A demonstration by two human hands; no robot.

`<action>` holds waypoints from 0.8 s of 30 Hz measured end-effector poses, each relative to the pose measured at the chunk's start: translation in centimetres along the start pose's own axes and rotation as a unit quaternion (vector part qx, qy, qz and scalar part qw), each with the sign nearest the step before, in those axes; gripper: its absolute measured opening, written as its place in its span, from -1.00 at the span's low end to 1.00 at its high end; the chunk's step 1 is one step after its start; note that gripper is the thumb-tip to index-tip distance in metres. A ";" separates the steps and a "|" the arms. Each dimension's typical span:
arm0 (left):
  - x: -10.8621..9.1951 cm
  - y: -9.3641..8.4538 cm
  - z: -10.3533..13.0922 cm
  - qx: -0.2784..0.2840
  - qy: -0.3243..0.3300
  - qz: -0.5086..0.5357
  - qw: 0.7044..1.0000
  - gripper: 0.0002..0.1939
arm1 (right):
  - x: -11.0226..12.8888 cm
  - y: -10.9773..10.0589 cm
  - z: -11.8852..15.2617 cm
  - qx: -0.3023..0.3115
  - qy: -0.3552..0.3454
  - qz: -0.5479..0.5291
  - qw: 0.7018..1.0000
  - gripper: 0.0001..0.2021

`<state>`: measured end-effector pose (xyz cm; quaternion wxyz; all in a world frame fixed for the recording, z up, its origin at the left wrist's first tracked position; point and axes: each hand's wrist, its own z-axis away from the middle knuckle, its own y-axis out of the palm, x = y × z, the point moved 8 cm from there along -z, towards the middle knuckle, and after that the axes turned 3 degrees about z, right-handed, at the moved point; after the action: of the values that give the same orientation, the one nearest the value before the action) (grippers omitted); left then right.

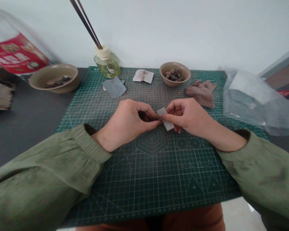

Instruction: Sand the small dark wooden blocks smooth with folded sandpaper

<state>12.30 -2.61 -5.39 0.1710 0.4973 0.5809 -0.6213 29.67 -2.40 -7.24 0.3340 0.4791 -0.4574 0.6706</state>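
Note:
My left hand (131, 118) is closed in a pinch, thumb and forefinger meeting on a small dark piece (159, 118) that is mostly hidden. Against it, my right hand (189, 115) grips a light grey flat strip (166, 120), which looks like folded sandpaper. The strip is tilted, with its upper end by the left fingertips. Both hands are above a green cutting mat (156, 179). Behind them stands a small tan bowl (186, 78) with several dark brown chunks (174, 75).
Grey sandpaper sheets (115, 87) lie near a reed diffuser (107, 62). A stained white sheet (143, 76), a crumpled brownish cloth (203, 93) and a clear plastic bag (257, 99) are behind and right. At left are a larger bowl (72, 77) and a red-labelled container (16, 53).

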 end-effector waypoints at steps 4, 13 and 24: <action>0.2 0.0 0.1 -0.004 0.002 -0.006 1.000 -0.92 | 0.0 0.2 -0.1 0.010 0.006 -0.009 1.000 -0.56; 0.2 -0.1 0.2 -0.002 -0.006 0.002 1.000 -0.92 | -0.1 0.1 0.1 0.013 0.013 -0.003 1.000 -0.56; 1.1 -0.1 -0.1 0.010 -0.022 0.017 1.000 -0.91 | -0.4 -0.2 0.0 0.007 0.004 0.035 0.999 -0.65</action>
<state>11.81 -2.10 -6.20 0.1893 0.4953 0.5622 -0.6346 29.96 -2.38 -7.51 0.3092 0.4626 -0.4680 0.6866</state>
